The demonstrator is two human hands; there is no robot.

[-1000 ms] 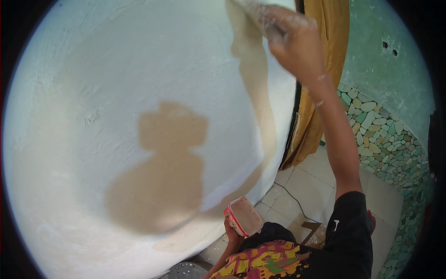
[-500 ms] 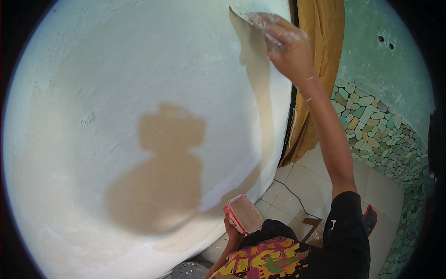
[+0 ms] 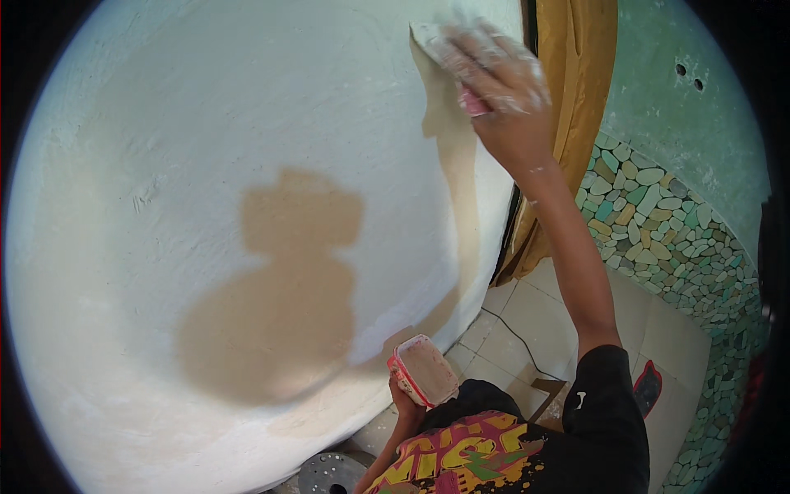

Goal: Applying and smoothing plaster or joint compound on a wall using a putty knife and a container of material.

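Observation:
My right hand (image 3: 506,95), streaked with white and blurred by motion, grips a flat spreading blade (image 3: 429,43) against the upper right of a white plastered wall (image 3: 164,115); a bit of pink shows under my fingers. Low at the centre, my left hand (image 3: 403,393) holds a square plastic container (image 3: 424,369) with a red rim, filled with a pale greyish-pink paste. My shadow lies across the wall.
A brown covering (image 3: 568,58) borders the wall's right edge. Beyond stand a green wall (image 3: 683,123) with two holes and pebble tiling (image 3: 658,214). Below are floor tiles (image 3: 535,313), a cable (image 3: 518,346), a red-and-black object (image 3: 646,387) and a perforated grey stool or disc (image 3: 325,473).
My right hand and the blade have moved slightly down along the wall, the fingers now spread more over the blade. The container in my left hand has shifted slightly up and left.

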